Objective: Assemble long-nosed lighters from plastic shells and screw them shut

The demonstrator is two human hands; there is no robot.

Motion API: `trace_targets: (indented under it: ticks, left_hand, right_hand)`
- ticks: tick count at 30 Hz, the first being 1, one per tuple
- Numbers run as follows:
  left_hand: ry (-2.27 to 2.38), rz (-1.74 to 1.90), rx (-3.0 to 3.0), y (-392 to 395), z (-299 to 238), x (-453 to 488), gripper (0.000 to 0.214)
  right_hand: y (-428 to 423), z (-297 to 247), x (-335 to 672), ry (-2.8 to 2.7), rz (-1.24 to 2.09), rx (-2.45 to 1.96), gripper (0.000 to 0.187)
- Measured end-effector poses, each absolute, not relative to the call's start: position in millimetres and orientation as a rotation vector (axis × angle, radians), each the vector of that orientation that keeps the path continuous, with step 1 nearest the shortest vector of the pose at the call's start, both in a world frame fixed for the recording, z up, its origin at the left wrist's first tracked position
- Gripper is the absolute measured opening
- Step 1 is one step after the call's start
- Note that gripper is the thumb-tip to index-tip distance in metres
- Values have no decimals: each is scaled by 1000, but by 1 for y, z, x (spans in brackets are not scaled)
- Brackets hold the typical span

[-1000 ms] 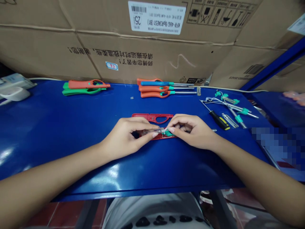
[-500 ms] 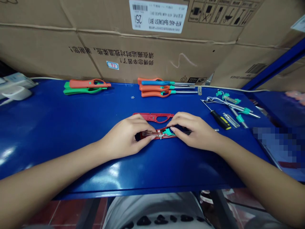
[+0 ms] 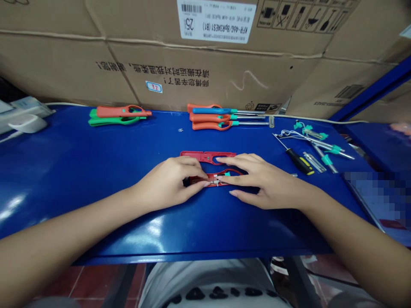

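Two red plastic lighter shell halves lie at the middle of the blue table point(image 3: 96, 171). The far half point(image 3: 205, 155) lies bare. The near half point(image 3: 221, 177) holds a clear tube and a teal part. My left hand point(image 3: 170, 182) curls over its left end, fingertips pinched on the tube. My right hand point(image 3: 260, 182) lies flat over its right end, fingers stretched out and pressing down on the parts.
Finished orange and blue lighters point(image 3: 218, 117) lie at the back centre, an orange and a green shell point(image 3: 115, 115) at the back left. A black-and-yellow screwdriver point(image 3: 298, 160) and loose teal-tipped tubes point(image 3: 321, 145) lie right. Cardboard boxes point(image 3: 192, 55) wall the back.
Both hands have lowered the tube and teal part into the near red shell. My right hand has gone from a pinch to flat, outstretched fingers.
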State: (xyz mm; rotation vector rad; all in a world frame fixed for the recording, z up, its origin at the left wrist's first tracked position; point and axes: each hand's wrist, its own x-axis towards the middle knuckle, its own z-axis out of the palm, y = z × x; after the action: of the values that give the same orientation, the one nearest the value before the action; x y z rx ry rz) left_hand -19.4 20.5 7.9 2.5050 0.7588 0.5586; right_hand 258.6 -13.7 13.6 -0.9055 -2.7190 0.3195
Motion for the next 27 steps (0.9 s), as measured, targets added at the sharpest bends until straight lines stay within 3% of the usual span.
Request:
trace_targets:
  ticks: [10, 17, 27]
  left_hand:
    - [801, 525, 2454, 21, 11, -19, 11]
    - [808, 534, 2485, 19, 12, -20, 14]
    - [760, 481, 2576, 18, 13, -22, 19]
  right_hand:
    - [-15, 16, 259, -2849, 322, -948, 53]
    - [-18, 20, 254, -2901, 223, -946, 51]
    - [-12, 13, 260, -2648, 441, -938, 49]
